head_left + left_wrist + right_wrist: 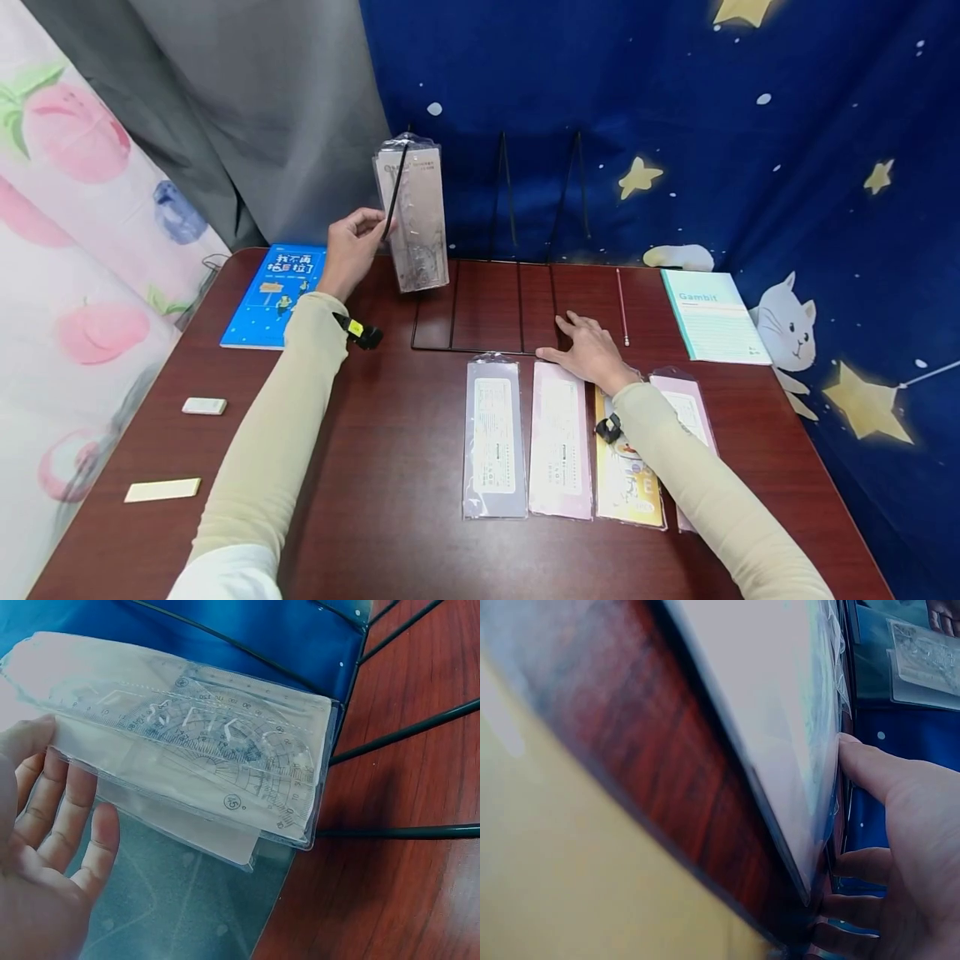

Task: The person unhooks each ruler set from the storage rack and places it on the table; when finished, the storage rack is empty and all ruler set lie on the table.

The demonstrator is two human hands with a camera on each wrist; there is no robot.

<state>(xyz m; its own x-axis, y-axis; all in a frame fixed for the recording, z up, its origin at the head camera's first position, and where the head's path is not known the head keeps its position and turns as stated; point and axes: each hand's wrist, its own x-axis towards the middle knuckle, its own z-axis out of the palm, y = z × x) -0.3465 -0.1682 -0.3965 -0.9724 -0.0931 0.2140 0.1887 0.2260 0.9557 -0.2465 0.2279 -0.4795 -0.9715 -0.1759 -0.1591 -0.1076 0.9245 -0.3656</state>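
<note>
Raised left hand (352, 250) grips a clear plastic ruler-set packet (414, 218) upright; right hand (592, 350) lies flat, fingers spread, on the black wire rack (480, 304).

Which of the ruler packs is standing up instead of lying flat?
The clear pack that the left hand holds upright in the wire rack. The other four packs lie flat in a row at the table's front.

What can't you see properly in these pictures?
- Print on the four packets on the table: too small in the head view.
- Yellow packet: partly covered by the right sleeve, head view.
- Right hand: right wrist view is blurred.
- Ruler packet: its far end is cut off in the left wrist view.
</note>
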